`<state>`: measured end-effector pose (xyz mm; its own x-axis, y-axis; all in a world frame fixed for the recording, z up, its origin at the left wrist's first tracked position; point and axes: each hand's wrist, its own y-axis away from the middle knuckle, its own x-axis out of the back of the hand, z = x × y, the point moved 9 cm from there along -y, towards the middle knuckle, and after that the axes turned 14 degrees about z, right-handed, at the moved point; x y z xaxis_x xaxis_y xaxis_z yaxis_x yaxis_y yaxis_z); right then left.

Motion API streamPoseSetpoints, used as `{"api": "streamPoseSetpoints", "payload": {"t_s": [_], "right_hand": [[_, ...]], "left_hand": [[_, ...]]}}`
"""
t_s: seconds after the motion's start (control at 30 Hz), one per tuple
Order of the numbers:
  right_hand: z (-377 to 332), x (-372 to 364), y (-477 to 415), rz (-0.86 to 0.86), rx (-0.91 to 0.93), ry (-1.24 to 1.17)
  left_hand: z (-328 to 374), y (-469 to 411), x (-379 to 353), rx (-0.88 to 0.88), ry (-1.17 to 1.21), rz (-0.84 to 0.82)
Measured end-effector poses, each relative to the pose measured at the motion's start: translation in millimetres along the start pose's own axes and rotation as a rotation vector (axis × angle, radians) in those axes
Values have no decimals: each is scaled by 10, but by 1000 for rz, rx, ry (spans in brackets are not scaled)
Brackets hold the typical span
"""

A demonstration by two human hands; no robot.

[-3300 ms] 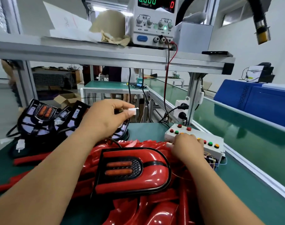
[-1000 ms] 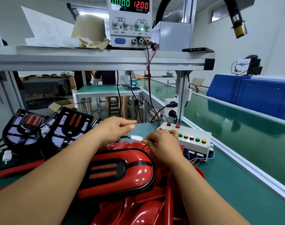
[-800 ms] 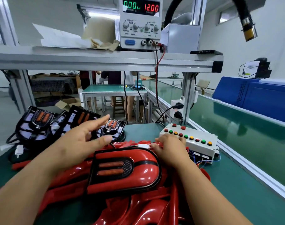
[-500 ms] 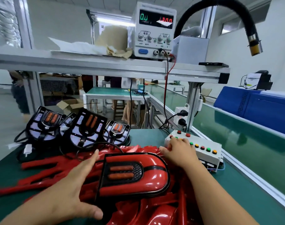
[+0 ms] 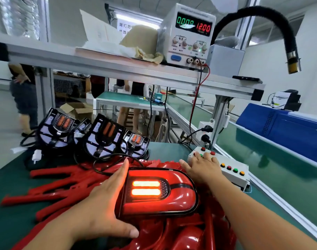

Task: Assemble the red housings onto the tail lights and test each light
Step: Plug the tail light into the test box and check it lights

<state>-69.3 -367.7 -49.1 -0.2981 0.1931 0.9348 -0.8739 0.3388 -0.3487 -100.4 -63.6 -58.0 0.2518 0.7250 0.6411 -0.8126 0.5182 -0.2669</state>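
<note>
A tail light in its red housing (image 5: 159, 201) lies on a pile of red housings (image 5: 67, 181), and its two bars glow bright orange-red. My left hand (image 5: 107, 201) lies flat against the light's left edge, fingers straight, thumb along the near side. My right hand (image 5: 201, 166) rests on the white button box (image 5: 233, 175), fingers spread over its left buttons. Three bare black tail lights (image 5: 103, 138) lean upright behind the pile, with black cables.
A power supply (image 5: 188, 35) on the upper shelf reads 12.00 volts, with red and black leads hanging down. A black flexible hose (image 5: 287, 33) hangs at the upper right. A conveyor rail (image 5: 280, 201) runs along the right. People stand behind the bench.
The tail light has lit up. My left hand let go of the white connector and came down flat beside the light. My right hand moved from the connector onto the button box.
</note>
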Motion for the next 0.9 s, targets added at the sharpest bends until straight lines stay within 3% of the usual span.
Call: {"api": "streamPoseSetpoints", "payload": {"t_s": [0.07, 0.2, 0.3, 0.4, 0.47, 0.9], "right_hand": [[-15, 7, -2, -4, 9, 32], [-33, 23, 3, 3, 14, 39], [-33, 29, 17, 4, 9, 35], [-25, 33, 20, 7, -2, 25], [-14, 30, 27, 9, -7, 18], [-9, 1, 27, 18, -18, -48]], "left_hand": [[-32, 88, -5, 1, -144, -68], [79, 43, -33, -39, -63, -67], [49, -142, 97, 94, 129, 135], [85, 38, -11, -54, -58, -7], [8, 153, 18, -38, -111, -60], [-50, 42, -14, -56, -101, -36]]}}
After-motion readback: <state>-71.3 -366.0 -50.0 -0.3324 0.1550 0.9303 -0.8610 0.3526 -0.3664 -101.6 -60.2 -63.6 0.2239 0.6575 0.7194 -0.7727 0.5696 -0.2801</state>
